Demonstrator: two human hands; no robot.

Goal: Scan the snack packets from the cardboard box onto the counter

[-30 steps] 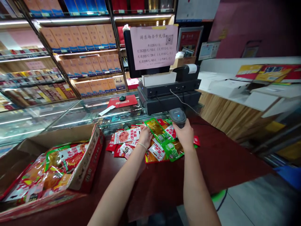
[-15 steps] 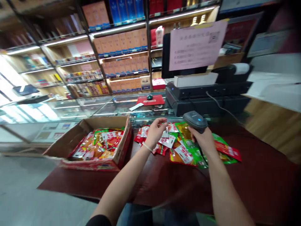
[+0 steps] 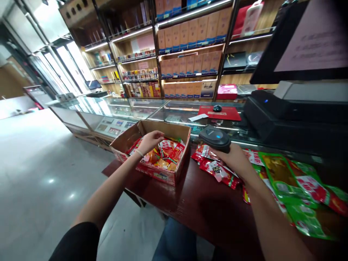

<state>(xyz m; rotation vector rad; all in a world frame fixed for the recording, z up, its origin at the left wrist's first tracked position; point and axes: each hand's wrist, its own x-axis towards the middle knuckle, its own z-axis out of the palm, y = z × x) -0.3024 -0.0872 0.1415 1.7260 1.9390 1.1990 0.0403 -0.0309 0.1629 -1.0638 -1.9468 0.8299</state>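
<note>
My left hand [image 3: 150, 142] is over the cardboard box [image 3: 181, 173], its fingers loosely curved and apart with nothing visible in them. Inside the box lie several shiny snack packets [image 3: 170, 149], red, orange and green. My right hand [image 3: 236, 160] is wrapped round the handle of a dark barcode scanner [image 3: 215, 138], whose head has a small blue light. Beneath the scanner and this hand, red and white snack packets [image 3: 217, 170] are spread on the brown table [image 3: 187, 206]. Larger green packets [image 3: 282, 177] are heaped to the right of my right forearm.
Behind the table runs a glass display counter [image 3: 130, 107] bearing a red mat [image 3: 230, 113] and a black mouse [image 3: 217, 108]. A monitor [image 3: 268, 61] and dark till equipment [image 3: 282, 123] stand at the right. Shelves of boxes [image 3: 187, 32] line the back wall.
The view has swung left. My left hand has moved from the packets on the table to above the box. The scanner, still in my right hand, has shifted left over the red packets.
</note>
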